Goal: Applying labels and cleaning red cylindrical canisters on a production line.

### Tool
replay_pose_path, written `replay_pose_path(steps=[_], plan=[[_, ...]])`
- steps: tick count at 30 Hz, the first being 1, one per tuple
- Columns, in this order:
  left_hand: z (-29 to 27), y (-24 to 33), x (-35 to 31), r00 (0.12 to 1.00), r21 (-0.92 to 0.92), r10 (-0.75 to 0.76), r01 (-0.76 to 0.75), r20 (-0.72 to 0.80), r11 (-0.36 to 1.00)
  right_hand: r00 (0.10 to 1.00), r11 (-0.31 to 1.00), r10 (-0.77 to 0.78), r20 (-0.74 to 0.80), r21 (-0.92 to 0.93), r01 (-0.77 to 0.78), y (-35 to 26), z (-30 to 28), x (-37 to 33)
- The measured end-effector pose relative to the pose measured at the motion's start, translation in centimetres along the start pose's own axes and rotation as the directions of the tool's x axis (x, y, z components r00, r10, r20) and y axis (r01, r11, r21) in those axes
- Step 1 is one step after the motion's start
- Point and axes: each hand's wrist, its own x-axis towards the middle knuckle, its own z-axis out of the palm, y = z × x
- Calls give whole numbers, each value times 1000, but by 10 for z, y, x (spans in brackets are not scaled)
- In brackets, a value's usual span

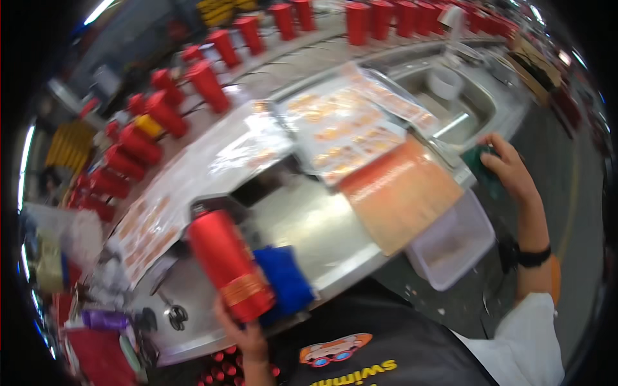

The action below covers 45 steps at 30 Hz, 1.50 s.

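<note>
My left hand (239, 331) is closed round the lower end of a red bottle (225, 257) with a gold patterned band and a dark neck, which lies slanting over the metal table. Against the bottle's right side is a blue cloth (283, 281) at the table's near edge. Out to the right, my right hand (507, 164) grips a dark green cloth (479, 161) near the sink's corner; blur hides its full shape. Between the hands, an orange sheet (402, 196) lies at the table edge, beside printed decal sheets (341, 122).
A white plastic bin (460, 248) stands below the table edge. At the back right is a sink (479, 106) with a white tub (444, 82). Several red tumblers (209, 87) line the far side. Scissors (176, 315) and a purple bottle (105, 320) are at left.
</note>
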Motion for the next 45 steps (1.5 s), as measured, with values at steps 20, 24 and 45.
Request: replay_pose_path(steps=[20, 24, 45], plan=[[-5, 3, 4, 958, 153, 282, -286, 50, 946, 821, 861, -430, 376, -104, 498, -112, 148, 52], [-8, 7, 1, 949, 139, 311, -314, 48, 939, 926, 948, -195, 324, -180, 262, -51, 94, 70], [55, -59, 58, 787, -236, -516, 602, 338, 763, 555, 517, 789, 263, -772, -369, 89, -75, 211]])
